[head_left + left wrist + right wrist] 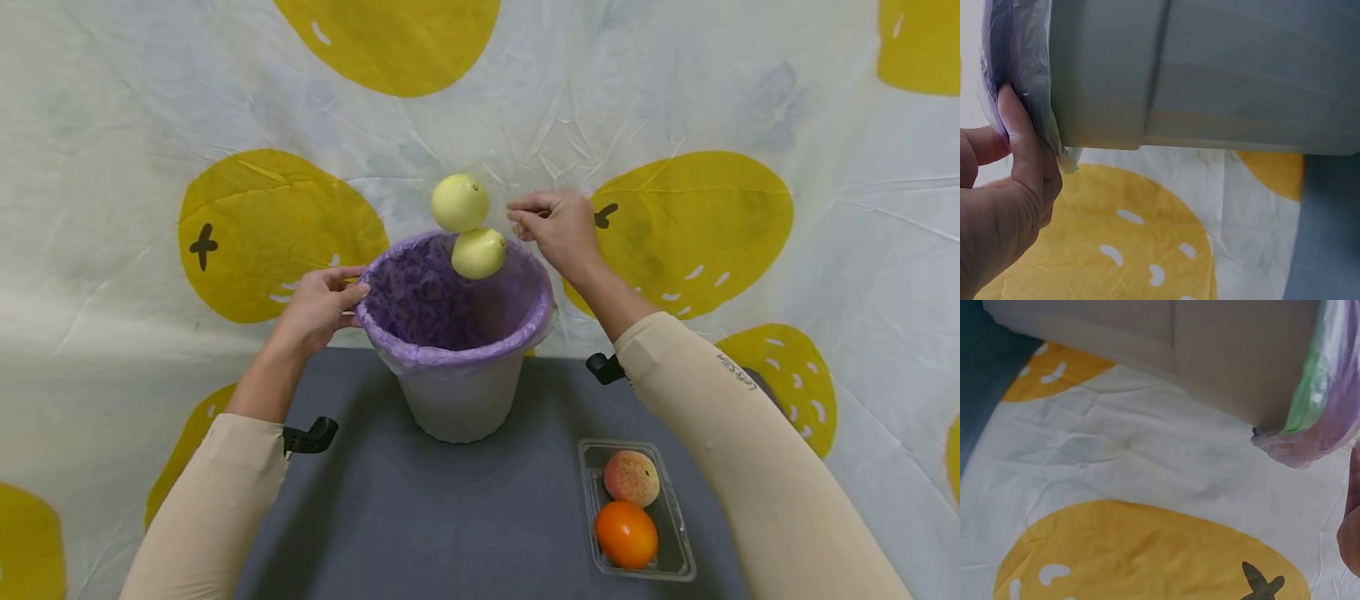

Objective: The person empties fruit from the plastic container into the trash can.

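A pale grey trash bin (463, 400) stands upright, lined with a purple trash bag (480, 357) folded over its rim. My left hand (321, 307) grips the bagged rim on the left side, the fingers (1022, 134) against the purple plastic. Two pale yellow lemons (460, 203) (478, 254) show over the bin's mouth, one above the other. Just to their right, my right hand (564, 232) pinches what looks like a clear plastic container (491, 167), only faintly visible. In the right wrist view, part of the right hand (1350, 519) shows at the edge, near the bag's rim.
A clear plastic tray (681, 542) lies on the dark grey table (450, 525) at the front right, under my right forearm. It holds a peach (632, 478) and an orange (626, 534). Behind the bin hangs a white cloth (465, 125) printed with yellow fruit.
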The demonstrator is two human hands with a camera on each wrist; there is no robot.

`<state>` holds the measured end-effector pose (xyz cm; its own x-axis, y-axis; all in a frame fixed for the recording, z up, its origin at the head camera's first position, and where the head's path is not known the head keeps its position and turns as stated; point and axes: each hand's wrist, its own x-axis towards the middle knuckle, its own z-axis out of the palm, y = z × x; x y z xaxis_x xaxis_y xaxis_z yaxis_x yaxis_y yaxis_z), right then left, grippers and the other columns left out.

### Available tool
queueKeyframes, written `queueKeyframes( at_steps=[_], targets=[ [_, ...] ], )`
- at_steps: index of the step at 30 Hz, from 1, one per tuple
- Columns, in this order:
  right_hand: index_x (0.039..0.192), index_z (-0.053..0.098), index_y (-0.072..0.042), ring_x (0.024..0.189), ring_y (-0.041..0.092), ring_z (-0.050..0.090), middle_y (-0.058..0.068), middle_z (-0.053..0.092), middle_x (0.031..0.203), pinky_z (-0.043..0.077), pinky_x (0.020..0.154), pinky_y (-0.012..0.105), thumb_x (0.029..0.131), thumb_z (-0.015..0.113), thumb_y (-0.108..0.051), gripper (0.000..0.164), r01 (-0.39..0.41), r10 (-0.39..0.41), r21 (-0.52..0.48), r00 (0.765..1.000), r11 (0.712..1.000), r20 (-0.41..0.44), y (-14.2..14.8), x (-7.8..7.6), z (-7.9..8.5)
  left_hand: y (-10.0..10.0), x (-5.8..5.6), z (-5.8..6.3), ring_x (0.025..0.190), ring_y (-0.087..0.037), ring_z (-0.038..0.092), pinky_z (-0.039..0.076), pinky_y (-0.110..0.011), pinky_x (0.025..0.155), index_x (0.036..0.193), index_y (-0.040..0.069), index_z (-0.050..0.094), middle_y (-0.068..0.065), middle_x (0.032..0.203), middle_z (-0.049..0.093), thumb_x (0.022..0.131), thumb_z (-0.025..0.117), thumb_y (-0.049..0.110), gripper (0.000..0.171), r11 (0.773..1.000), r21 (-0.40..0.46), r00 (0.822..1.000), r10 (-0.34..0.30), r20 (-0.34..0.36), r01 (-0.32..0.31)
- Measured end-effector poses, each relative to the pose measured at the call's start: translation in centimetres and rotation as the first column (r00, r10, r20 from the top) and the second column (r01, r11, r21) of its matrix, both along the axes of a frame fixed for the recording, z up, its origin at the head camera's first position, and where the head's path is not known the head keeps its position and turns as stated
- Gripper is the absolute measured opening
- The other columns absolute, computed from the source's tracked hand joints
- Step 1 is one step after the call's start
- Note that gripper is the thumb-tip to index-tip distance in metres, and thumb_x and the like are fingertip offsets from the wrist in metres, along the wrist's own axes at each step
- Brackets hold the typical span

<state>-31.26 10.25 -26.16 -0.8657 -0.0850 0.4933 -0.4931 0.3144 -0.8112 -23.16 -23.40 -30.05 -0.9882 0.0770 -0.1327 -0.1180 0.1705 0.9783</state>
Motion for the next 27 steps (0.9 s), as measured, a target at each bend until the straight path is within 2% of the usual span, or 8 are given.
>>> queueKeyframes(
  at_steps=[4,11,21,27],
  targets=[
    [0.104,0.082,0.001,0.07,0.023,0.073,0.021,0.078,0.096,0.062,0.068,0.027,0.095,0.075,-0.009,0.015,0.001,-0.001,0.001,1.0,1.0,-0.006,-0.21,-0.09,-0.29,-0.07,0.05,0.02,0.081,-0.01,0.064,0.061,-0.025,0.072,0.159,0.005,0.04,-0.008,0.12,0.053,0.109,0.053,0.014,0.053,1.0,0.001,1.0,0.001,-0.001,-0.001],
    [0.104,0.081,0.002,0.065,0.009,0.071,0.022,0.078,0.097,0.061,0.066,0.021,0.094,0.074,-0.003,0.013,0.006,-0.007,-0.032,1.0,0.999,-0.015,-0.51,-0.06,-0.33,-0.01,0.26,0.06,0.082,-0.01,0.064,0.06,-0.024,0.071,0.159,0.004,0.039,-0.009,0.12,0.052,0.108,0.054,0.014,0.053,1.0,0.013,1.0,-0.006,-0.001,0.006],
    [0.103,0.081,0.002,0.062,0.009,0.068,0.026,0.076,0.093,0.059,0.064,0.019,0.094,0.076,-0.006,0.014,0.016,-0.018,-0.044,0.999,0.999,-0.038,-0.71,0.12,-0.18,0.07,0.48,0.17,0.081,-0.01,0.064,0.06,-0.024,0.071,0.158,0.004,0.04,-0.009,0.12,0.051,0.109,0.053,0.014,0.052,1.0,-0.003,1.0,0.004,-0.004,-0.004],
    [0.104,0.081,0.003,0.063,0.008,0.067,0.018,0.077,0.089,0.059,0.065,0.017,0.093,0.077,-0.006,0.015,0.039,-0.042,-0.099,0.999,0.994,-0.026,-0.5,-0.04,0.36,0.01,0.27,0.28,0.079,-0.01,0.062,0.06,-0.024,0.068,0.158,0.004,0.041,-0.01,0.118,0.052,0.108,0.052,0.012,0.051,1.0,-0.001,1.0,0.017,-0.003,-0.017]
  ],
)
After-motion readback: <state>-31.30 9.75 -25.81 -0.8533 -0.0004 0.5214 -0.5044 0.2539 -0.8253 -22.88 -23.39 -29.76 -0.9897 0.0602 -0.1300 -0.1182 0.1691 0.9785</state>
